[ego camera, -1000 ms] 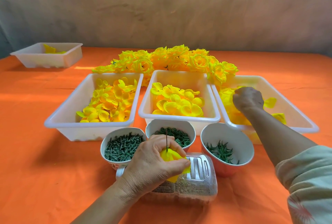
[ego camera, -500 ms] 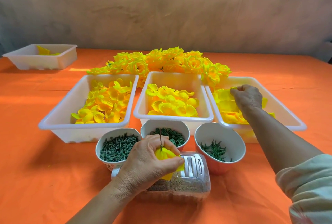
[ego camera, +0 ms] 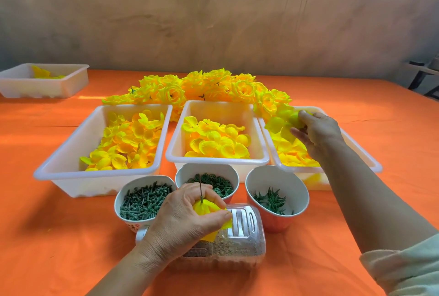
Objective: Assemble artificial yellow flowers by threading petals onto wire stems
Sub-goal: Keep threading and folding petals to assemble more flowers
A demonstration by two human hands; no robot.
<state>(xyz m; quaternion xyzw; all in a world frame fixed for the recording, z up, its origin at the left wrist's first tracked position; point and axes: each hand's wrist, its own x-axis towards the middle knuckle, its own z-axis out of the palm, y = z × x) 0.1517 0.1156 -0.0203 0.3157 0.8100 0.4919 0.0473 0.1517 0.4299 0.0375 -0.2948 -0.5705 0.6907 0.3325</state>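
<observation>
1. Over the clear plastic container (ego camera: pixel 242 243), at the near edge of the orange cloth (ego camera: pixel 47 236), your left hand (ego camera: pixel 187 219) is gripping a part-built flower (ego camera: pixel 205 210). Fingers and thumb are curling tight round its yellow petals.
2. Its wire stem (ego camera: pixel 201 188) is sticking straight up out of your fist, in front of the middle cup (ego camera: pixel 221 171).
3. Your right hand (ego camera: pixel 318 134) is reaching into the right tray (ego camera: pixel 365 156), at its far left corner. Thumb and fingertips are pinching a yellow petal piece (ego camera: pixel 293 119).
4. That piece is sitting at the top of the loose petals there. I can't tell if it's lifted clear of them.
5. Loose petals are also lying in the left tray (ego camera: pixel 78 148) and the middle tray (ego camera: pixel 221 115). All three trays are sitting side by side.
6. Three cups are standing in a row just in front of the trays.
   - The left cup (ego camera: pixel 133 224) is holding green pegs (ego camera: pixel 142 200).
   - The middle cup is holding green rings (ego camera: pixel 213 181).
   - The right cup (ego camera: pixel 280 181) is holding green spiky pieces (ego camera: pixel 270 200).
7. Finished flowers (ego camera: pixel 202 86) are lying in a pile just behind the trays.
8. A far tray (ego camera: pixel 71 81) is sitting well apart at far left, with a few yellow pieces in it.
9. Your pale sleeve (ego camera: pixel 408 269) is showing at bottom right.
</observation>
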